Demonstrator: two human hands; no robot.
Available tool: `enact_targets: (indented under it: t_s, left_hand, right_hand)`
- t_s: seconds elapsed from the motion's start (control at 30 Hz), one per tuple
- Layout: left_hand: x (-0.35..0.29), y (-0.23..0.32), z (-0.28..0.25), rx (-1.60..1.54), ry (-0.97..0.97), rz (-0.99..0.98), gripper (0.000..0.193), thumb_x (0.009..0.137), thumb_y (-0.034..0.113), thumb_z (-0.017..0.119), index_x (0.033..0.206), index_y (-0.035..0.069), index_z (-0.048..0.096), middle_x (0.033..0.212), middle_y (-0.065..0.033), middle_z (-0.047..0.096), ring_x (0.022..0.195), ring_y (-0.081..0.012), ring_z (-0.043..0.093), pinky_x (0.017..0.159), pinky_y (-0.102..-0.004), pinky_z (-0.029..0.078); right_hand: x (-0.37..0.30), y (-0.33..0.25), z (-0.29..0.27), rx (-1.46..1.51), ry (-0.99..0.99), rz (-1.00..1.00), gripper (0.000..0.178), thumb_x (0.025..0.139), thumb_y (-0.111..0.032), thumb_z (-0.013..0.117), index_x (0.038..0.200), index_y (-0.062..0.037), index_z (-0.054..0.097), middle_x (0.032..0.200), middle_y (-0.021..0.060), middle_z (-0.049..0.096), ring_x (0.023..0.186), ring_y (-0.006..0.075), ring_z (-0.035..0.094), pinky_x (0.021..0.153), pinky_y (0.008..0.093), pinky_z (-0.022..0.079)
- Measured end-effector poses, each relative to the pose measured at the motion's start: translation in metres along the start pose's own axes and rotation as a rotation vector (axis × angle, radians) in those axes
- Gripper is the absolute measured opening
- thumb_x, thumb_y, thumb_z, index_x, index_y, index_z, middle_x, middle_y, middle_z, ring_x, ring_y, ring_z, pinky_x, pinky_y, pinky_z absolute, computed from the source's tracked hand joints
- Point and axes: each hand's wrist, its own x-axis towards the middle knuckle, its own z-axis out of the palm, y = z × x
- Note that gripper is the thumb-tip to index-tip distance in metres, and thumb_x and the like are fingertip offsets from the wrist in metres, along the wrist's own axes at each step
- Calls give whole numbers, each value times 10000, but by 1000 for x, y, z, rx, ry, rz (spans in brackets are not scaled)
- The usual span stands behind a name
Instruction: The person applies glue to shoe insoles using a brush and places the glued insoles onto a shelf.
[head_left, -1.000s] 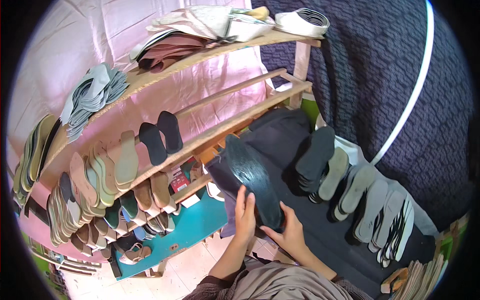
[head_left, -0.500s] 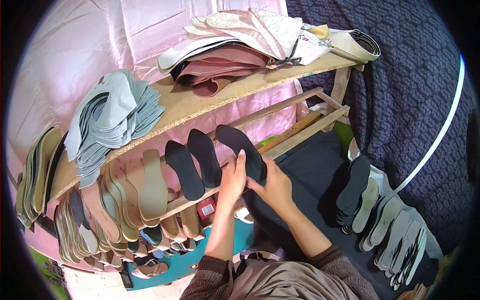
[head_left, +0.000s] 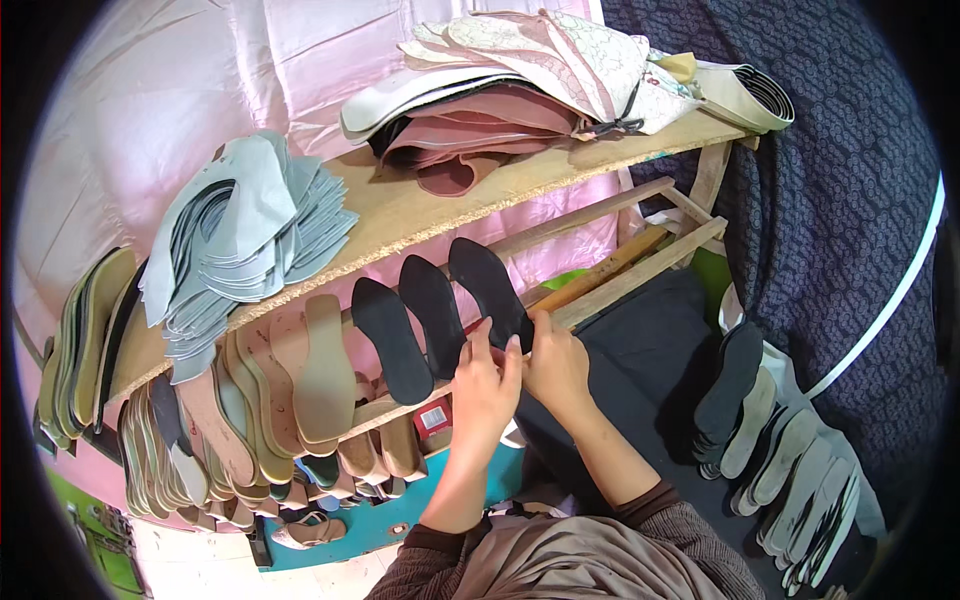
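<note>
Both my hands are at the heel end of a black insole [head_left: 487,285], which leans on a slatted wooden rack with its pointed toe upward. My left hand [head_left: 487,378] pinches the lower left edge, its thumb and fingertips close together. On the other side, the curled fingers of my right hand [head_left: 556,362] grip the lower right edge. Part of the heel is hidden behind my fingers. Just left of it stand two similar pieces, a middle black insole [head_left: 430,310] and an outer black insole [head_left: 393,340], side by side on the rack.
Above is a wooden shelf [head_left: 400,215] with a grey stack of cut pieces [head_left: 240,240] and folded brown material [head_left: 480,135]. Tan insoles [head_left: 325,370] line the rack's left. Dark cloth [head_left: 630,350] lies at right, near stacked black soles [head_left: 728,385] and grey soles [head_left: 785,450].
The black insole, held tilted in front of the rack before, now rests on it beside the other two. My hands have slid down to its heel end. The whole view has shifted slightly.
</note>
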Motion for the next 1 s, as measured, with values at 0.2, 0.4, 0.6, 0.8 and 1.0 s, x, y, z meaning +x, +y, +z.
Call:
enact_targets:
  t_s: [0.2,0.4,0.6,0.8,1.0]
  left_hand:
    - [-12,-1,-9,-48,-27,-44,402,868,199,555,1169,-64,511,938,-248,590,828,-350,616,737,-404,486]
    - [-23,-1,-14,-6,14,-10,457,866,192,556,1239,-46,446,1091,-241,528,808,-338,616,739,-403,489]
    - [-31,-6,-21,-194,48,-93,561,836,107,565,1322,-34,322,1089,-170,475,699,-188,527,622,-294,444]
    - [-39,-9,-19,-281,61,-94,521,833,42,564,1303,-26,349,1027,-123,508,676,-151,503,565,-262,424]
    - [-52,-10,10,-334,17,98,359,837,10,556,1179,-22,454,882,-85,549,601,-109,487,502,-231,388]
  right_hand:
    - [-2,-2,6,-25,35,-78,656,684,-484,710,1041,38,536,862,175,610,837,338,609,684,429,476]
    - [-10,-12,8,-85,-58,30,712,690,-533,691,1108,15,510,954,158,568,902,322,581,690,467,430]
    - [-12,-17,8,-31,-58,31,724,689,-535,694,1130,5,500,993,149,540,941,313,556,697,487,413]
    - [-19,-16,-1,58,-72,34,665,707,-459,709,1164,-24,499,995,143,535,925,310,554,698,478,409]
    - [-52,7,-33,123,48,104,398,765,-291,681,1087,-89,560,900,108,540,831,286,566,669,425,404]
